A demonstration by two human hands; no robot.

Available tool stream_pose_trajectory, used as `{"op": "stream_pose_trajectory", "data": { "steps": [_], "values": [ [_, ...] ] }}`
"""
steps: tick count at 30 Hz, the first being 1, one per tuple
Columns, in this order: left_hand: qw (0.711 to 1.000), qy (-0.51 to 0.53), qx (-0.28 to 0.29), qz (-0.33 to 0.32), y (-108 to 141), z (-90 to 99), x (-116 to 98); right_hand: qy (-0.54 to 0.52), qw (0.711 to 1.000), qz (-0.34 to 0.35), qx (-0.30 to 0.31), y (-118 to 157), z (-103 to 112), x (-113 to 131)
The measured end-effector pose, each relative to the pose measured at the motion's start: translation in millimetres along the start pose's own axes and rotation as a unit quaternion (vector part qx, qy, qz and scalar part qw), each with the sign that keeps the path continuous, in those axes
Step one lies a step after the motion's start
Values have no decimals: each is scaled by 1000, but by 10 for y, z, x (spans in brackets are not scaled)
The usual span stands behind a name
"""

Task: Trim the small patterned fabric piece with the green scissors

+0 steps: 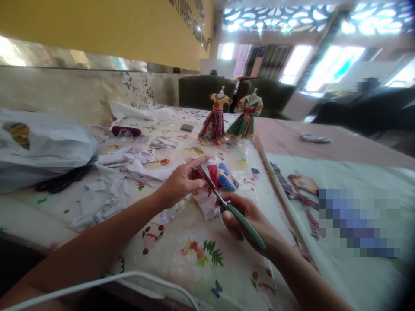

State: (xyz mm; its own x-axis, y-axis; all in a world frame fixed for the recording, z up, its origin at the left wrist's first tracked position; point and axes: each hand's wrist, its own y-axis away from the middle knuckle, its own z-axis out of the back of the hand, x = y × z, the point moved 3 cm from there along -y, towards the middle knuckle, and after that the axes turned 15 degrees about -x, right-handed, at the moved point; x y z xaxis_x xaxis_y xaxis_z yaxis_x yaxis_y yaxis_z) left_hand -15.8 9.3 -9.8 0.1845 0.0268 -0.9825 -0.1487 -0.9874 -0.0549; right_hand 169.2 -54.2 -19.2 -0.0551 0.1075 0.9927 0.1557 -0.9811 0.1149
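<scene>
My left hand (189, 179) pinches a small piece of red patterned fabric (212, 172) with white backing. My right hand (243, 216) is closed around the green handle of a pair of scissors (244, 224), whose blades lie along the fabric, close to my left fingers. Whether the blades are cutting at this instant cannot be made out. A blue patterned piece of fabric (227, 178) shows just beyond the blades. White paper or cloth (207, 207) hangs below the held piece.
Two small dress forms, one in a red skirt (212, 125) and one in a green skirt (244, 123), stand at the back. White scraps (110, 190) and a white plastic bag (48, 147) lie left. Fabric pieces (303, 183) rest right. A white cable (129, 274) crosses the front.
</scene>
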Motion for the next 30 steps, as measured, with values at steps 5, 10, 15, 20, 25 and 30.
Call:
{"op": "stream_pose_trajectory", "data": {
  "steps": [5, 10, 15, 20, 25, 30],
  "values": [
    [1000, 3, 3, 1, 8, -11, -2, -19, 1000, -14, -3, 12, -8, 0],
    [1000, 10, -5, 5, 15, -17, -12, -12, 1000, -17, -7, 27, -18, 25],
    [1000, 6, -3, -1, 12, -4, -8, -12, 999, -28, -10, 31, -17, 36],
    [1000, -2, -26, -3, 2, 8, -26, -13, 999, -28, -13, 29, -10, 16],
    [999, 18, -33, 6, 10, -11, -69, -6, 1000, 2, -2, 9, 7, 11],
    [1000, 4, -7, 4, 13, 0, -42, -3, 1000, 18, 12, -9, 15, -8]
  ]
}}
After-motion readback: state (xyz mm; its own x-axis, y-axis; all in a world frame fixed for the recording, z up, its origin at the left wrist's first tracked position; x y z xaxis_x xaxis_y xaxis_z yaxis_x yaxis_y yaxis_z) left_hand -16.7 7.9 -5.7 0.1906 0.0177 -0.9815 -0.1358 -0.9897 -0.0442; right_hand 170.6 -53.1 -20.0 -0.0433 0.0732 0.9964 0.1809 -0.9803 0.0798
